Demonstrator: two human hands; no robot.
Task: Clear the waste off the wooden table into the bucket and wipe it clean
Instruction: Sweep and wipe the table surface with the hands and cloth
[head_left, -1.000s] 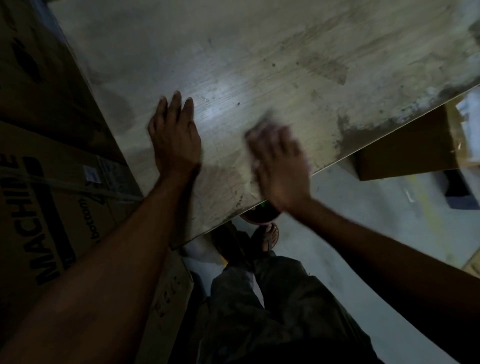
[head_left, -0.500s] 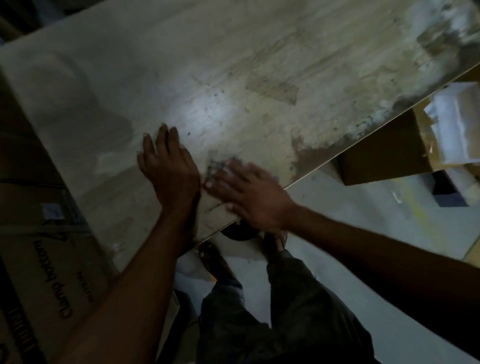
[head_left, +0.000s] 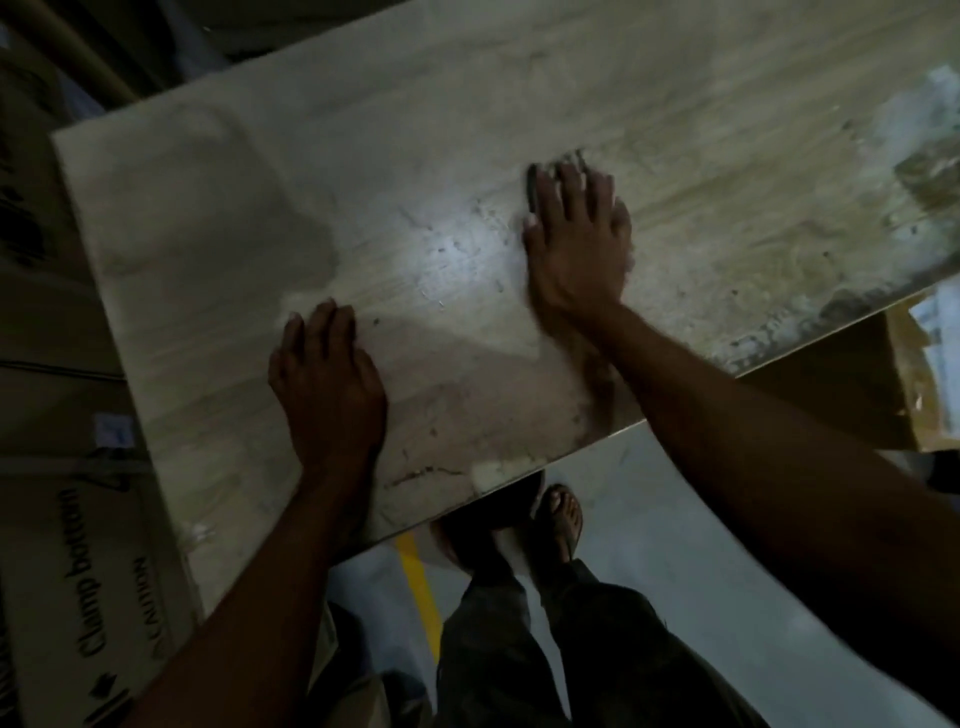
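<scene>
Far left, a cardboard box (head_left: 67, 571) printed "Clamp bottom" stands against the wooden table (head_left: 415, 156), whose top fills most of the view. The left hand (head_left: 327, 384) lies palm down by the table's near-left edge, fingers straight & together, holding nothing. On the floor below the near edge runs a yellow line (head_left: 415, 566). Small specks of waste (head_left: 441, 249) dot the bright patch of tabletop btwn the 2 hands. A dark round shape (head_left: 493, 506) sits under the near edge just beside 1 sandalled foot (head_left: 563, 519); too dim to tell if it's the bucket. The right hand (head_left: 576, 244) is farther in, palm down, fingers spread flat. A small dark thing (head_left: 532, 189) shows at its fingertips, too blurred to name. Grime (head_left: 831, 306) streaks the near-right edge, w/ an open carton (head_left: 852, 400) below it.
</scene>
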